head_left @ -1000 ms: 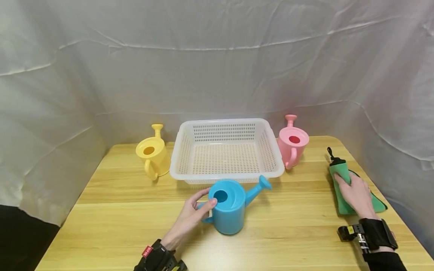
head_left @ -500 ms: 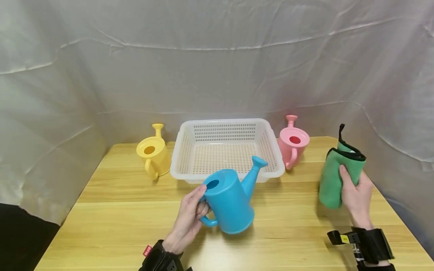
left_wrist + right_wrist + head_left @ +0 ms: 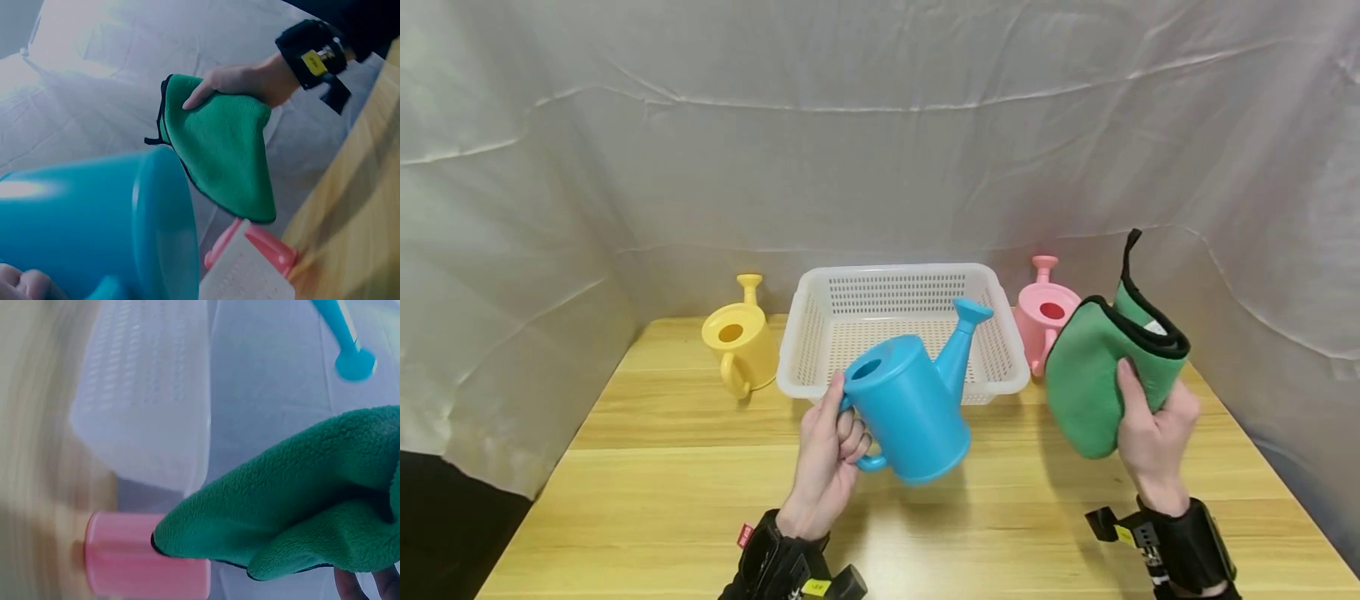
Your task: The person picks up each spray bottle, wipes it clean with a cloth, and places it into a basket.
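A wooden desk [image 3: 662, 500] bears a white perforated basket [image 3: 801, 391]. A blue watering can [image 3: 906, 408] is held tilted above the desk, handle grasped by the left hand's [image 3: 822, 471] fingers; the right hand's [image 3: 1156, 437] fingers grip a raised green cloth [image 3: 1084, 383]. Smaller in view, a yellow can [image 3: 756, 354] and pink can [image 3: 1036, 298] flank the basket.

I see a solid-blue plastic watering can [image 3: 910, 417], a green fleecy cloth [image 3: 1086, 375] edged black, a white slot-patterned rectangular plastic basket [image 3: 895, 292].
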Motion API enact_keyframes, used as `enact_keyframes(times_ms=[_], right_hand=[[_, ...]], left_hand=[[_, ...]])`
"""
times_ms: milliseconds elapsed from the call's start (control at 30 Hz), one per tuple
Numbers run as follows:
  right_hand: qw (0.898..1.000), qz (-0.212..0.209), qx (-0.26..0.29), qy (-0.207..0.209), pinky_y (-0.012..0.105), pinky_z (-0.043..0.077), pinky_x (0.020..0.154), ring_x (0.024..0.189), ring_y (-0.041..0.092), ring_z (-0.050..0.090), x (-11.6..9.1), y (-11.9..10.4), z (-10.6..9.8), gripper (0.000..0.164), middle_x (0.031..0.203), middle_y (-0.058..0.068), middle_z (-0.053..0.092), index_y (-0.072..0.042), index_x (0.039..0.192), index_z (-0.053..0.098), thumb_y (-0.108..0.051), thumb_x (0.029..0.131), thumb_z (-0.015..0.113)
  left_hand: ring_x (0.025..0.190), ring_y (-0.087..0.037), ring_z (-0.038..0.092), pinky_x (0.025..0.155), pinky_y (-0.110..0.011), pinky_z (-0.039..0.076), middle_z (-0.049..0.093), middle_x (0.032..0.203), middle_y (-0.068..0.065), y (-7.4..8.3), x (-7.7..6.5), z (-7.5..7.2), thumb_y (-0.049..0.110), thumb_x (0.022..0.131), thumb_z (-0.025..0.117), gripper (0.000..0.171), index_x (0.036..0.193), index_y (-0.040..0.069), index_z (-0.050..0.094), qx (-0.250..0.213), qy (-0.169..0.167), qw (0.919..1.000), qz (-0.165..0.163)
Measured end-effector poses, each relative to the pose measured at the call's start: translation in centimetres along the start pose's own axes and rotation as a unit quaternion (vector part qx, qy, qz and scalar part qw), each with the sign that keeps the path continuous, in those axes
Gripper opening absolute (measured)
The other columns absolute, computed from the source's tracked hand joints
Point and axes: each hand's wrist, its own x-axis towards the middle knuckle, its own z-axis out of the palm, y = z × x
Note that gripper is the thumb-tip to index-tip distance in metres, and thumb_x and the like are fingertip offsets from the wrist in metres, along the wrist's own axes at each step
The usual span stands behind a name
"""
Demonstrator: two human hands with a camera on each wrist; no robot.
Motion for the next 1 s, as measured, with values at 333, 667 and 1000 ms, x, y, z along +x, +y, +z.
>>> enact_keyframes(times_ms=[333, 667, 1000], right_hand=[[0.994, -0.095, 0.034, 0.04, 0.018, 0.053, 0.092, 0.101, 0.003, 0.071, -1.3, -2.7, 4.4, 0.027, 0.11, -0.009, 0.073, 0.026, 0.105, 0.06, 0.005, 0.088, 0.062], [0.986, -0.124, 0.033, -0.106, 0.023, 0.045, 0.109, 0.118, 0.009, 0.058, -3.3, -4.5, 7.8, 0.044, 0.112, 0.037, 0.057, 0.018, 0.117, 0.062, -0.023, 0.101, 0.06], [0.962, -0.149, -0.055, -0.221, 0.035, 0.027, 0.125, 0.146, 0.029, 0.044, -4.5, -5.6, 8.7, 0.05, 0.143, 0.025, 0.056, 0.006, 0.137, 0.056, -0.033, 0.107, 0.046]], left_hand=[[0.042, -0.004, 0.026, 0.048, -0.018, 0.017, 0.022, 0.051, 0.008, -0.5, 0.7, 1.6, 0.035, 0.105, 0.053, 0.045, 0.066, 0.018, 0.038, -0.063, 0.029, 0.9976, -0.001], [0.039, -0.002, 0.028, 0.043, -0.015, 0.022, 0.023, 0.051, 0.01, -1.7, 0.5, 2.7, 0.038, 0.105, 0.051, 0.04, 0.072, 0.017, 0.041, -0.069, 0.024, 0.9971, -0.021], [0.039, 0.0, 0.029, 0.043, -0.015, 0.019, 0.025, 0.049, 0.012, -2.2, 0.4, 3.2, 0.04, 0.105, 0.051, 0.039, 0.074, 0.018, 0.041, -0.088, 0.012, 0.9955, -0.033]])
